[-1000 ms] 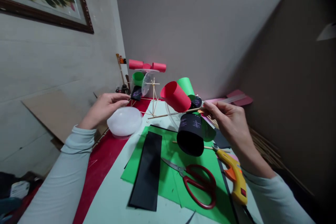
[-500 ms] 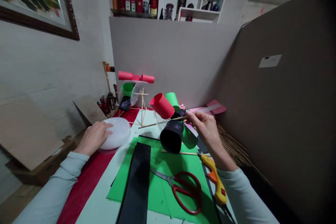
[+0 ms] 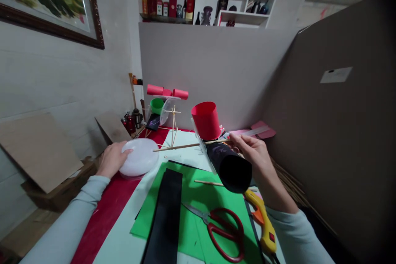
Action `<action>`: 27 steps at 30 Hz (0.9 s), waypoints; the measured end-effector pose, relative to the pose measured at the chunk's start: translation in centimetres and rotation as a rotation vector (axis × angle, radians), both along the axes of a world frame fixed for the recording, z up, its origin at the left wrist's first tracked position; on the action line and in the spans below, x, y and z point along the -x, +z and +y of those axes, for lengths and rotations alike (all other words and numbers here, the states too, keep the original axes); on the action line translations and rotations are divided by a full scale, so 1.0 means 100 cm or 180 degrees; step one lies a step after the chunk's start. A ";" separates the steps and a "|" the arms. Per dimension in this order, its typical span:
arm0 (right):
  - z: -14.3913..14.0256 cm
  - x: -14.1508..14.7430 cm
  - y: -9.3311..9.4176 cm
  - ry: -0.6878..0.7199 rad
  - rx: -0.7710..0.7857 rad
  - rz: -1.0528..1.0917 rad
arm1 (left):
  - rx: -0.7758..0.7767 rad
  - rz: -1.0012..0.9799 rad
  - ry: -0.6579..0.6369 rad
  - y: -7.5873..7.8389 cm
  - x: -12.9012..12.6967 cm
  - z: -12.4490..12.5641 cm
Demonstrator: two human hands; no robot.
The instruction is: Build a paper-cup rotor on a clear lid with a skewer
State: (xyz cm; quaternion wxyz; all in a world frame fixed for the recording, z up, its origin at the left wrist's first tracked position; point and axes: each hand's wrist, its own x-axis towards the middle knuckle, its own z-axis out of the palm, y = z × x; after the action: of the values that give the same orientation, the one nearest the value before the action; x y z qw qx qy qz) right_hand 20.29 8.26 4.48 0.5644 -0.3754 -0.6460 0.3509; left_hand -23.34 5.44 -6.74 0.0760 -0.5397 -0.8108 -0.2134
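Note:
My right hand (image 3: 252,148) pinches the near end of a thin wooden stick (image 3: 182,146). The stick runs through a clear plastic disc (image 3: 201,142), seen nearly edge-on, carrying a red paper tube (image 3: 206,121) and a black paper tube (image 3: 233,171). This assembly hangs above the table. At the left, my left hand (image 3: 114,159) is closed on the edge of a round white plastic lid (image 3: 140,156), its thumb on top and its other fingers partly hidden. Below lie red-handled scissors (image 3: 224,231), a black paper strip (image 3: 165,214) and green sheets (image 3: 190,227).
A yellow glue gun (image 3: 262,227) lies at the right edge. Further back stand a frame of thin sticks (image 3: 173,128) and another assembly with red tubes (image 3: 167,92). A grey partition (image 3: 334,132) closes off the right side.
The plastic disc with its tubes has turned on the stick, so the green tubes no longer show and the red tube stands more upright. The left hand stays at the lid; the view has shifted slightly.

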 end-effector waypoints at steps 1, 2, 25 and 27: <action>-0.003 0.001 0.003 0.0033 0.0018 0.0022 | -0.0036 -0.0005 0.0027 0.000 0.000 0.000; -0.007 0.002 0.005 0.0065 0.0029 0.0041 | -0.0076 -0.0009 0.0042 0.001 -0.001 -0.001; -0.052 0.004 0.030 -0.0185 -0.0648 -0.0197 | -0.1585 -0.0687 -0.1657 0.080 -0.115 -0.052; -0.055 0.004 0.030 -0.0214 -0.0711 -0.0294 | -0.1242 -0.0793 -0.2327 0.078 -0.136 -0.054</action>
State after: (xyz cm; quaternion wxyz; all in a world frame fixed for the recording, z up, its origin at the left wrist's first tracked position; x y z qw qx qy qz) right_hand 19.88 2.72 7.52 0.5838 -0.3474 -0.6935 0.2399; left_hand -9.72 0.03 1.04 -0.0025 -0.7370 -0.5137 -0.4391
